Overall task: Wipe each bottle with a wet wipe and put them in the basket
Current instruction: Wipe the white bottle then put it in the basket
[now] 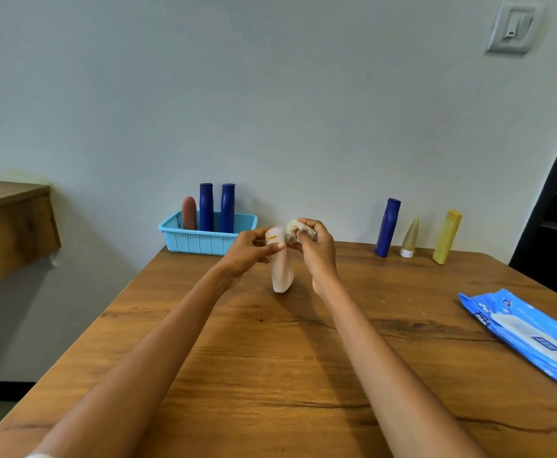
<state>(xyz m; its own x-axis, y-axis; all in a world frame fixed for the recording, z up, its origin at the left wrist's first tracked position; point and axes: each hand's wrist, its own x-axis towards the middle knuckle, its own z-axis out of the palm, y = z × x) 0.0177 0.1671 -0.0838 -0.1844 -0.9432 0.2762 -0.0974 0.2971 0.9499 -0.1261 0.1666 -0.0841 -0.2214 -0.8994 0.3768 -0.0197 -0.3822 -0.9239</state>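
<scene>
Left hand (pixel 249 249) holds pale bottle (pixel 281 272) upright, base down.

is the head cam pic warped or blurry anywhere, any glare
Head view: wide-angle warp leans the yellow bottle and blue bottle at right inward; the wipes pack shows mild sheen; soft shadows lie under both arms; the wet wipe looks slightly soft.

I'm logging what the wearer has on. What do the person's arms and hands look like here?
Both forearms are bare, no sleeves in view. The left hand and right hand show no gloves, rings or watch.
</scene>
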